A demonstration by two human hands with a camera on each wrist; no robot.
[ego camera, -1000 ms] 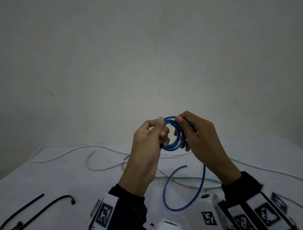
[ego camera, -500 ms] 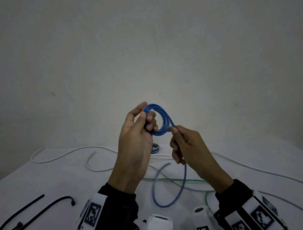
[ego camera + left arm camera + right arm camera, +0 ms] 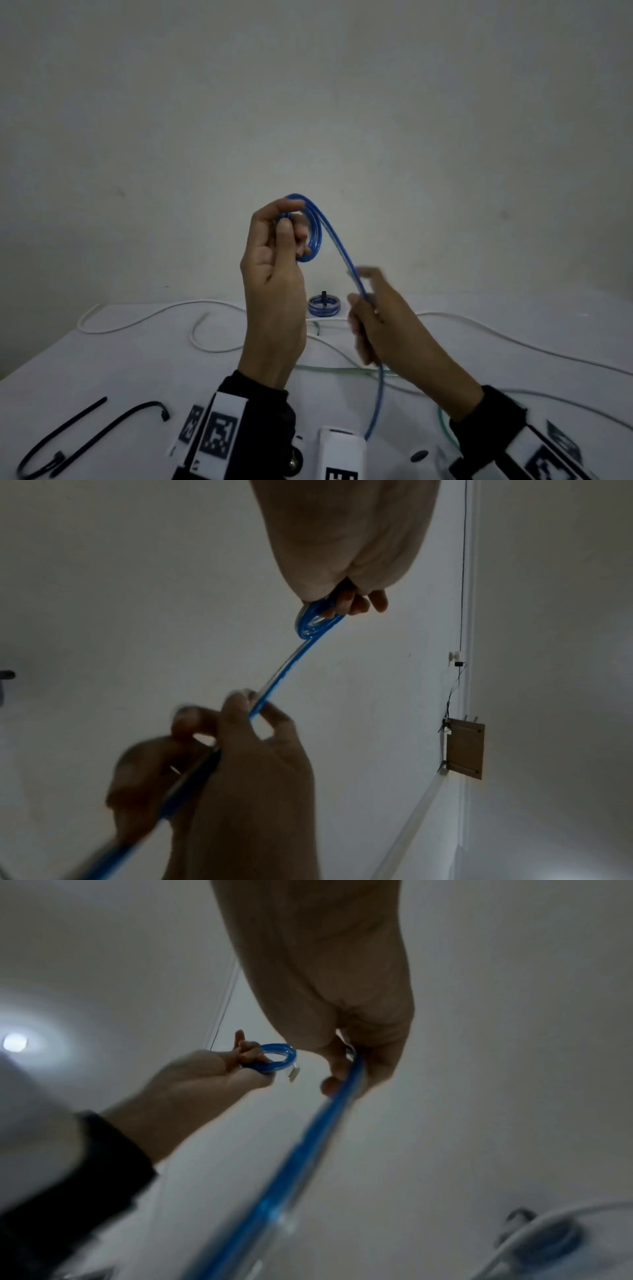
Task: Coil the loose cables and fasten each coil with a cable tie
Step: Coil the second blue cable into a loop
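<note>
My left hand is raised above the table and pinches a small coil of blue cable between thumb and fingers. From the coil the loose end of the blue cable runs down and right into my right hand, whose curled fingers hold it; the rest hangs toward the table's front edge. In the left wrist view the coil sits at my fingertips and the right hand grips the strand below. The right wrist view shows the blue strand and the coil in the left hand.
A finished blue coil with a black tie lies at the back of the white table. White cables and a greenish cable snake across the table. Black cable ties lie at the front left.
My left hand has lifted the coil higher. My right hand has slid down and right along the cable, away from the coil, drawing the loose strand taut.
</note>
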